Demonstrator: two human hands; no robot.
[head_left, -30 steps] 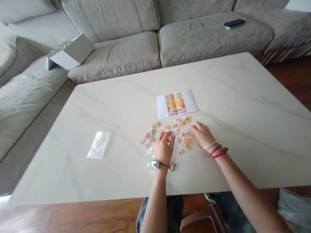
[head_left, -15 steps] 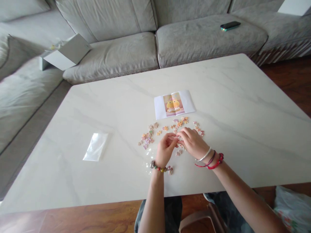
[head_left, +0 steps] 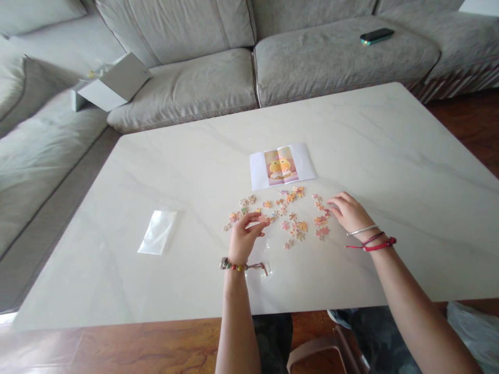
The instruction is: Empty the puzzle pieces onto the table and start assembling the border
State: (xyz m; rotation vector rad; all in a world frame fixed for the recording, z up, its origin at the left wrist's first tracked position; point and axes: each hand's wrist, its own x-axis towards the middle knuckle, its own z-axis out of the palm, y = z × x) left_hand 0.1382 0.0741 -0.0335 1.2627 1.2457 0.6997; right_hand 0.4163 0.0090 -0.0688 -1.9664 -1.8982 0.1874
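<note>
Several small pastel jigsaw pieces (head_left: 290,212) lie scattered on the white marble table (head_left: 163,171). My left hand (head_left: 245,235) hovers at the left part of the scatter, thumb and fingers pinched on a small puzzle piece. My right hand (head_left: 349,212) rests at the right edge of the scatter, fingers curled down onto pieces there; whether it grips one is hidden. A folded paper with the reference picture (head_left: 281,166) lies just beyond the pieces.
A clear plastic bag (head_left: 158,231) lies on the table to the left. A grey sofa (head_left: 218,62) wraps the far side, with a phone (head_left: 376,36) on a cushion and a white box (head_left: 113,83) at left. Wooden floor shows at right.
My hands, which met over the middle of the pieces, have drawn apart: the left went left holding a piece, the right went to the right edge of the scatter.
</note>
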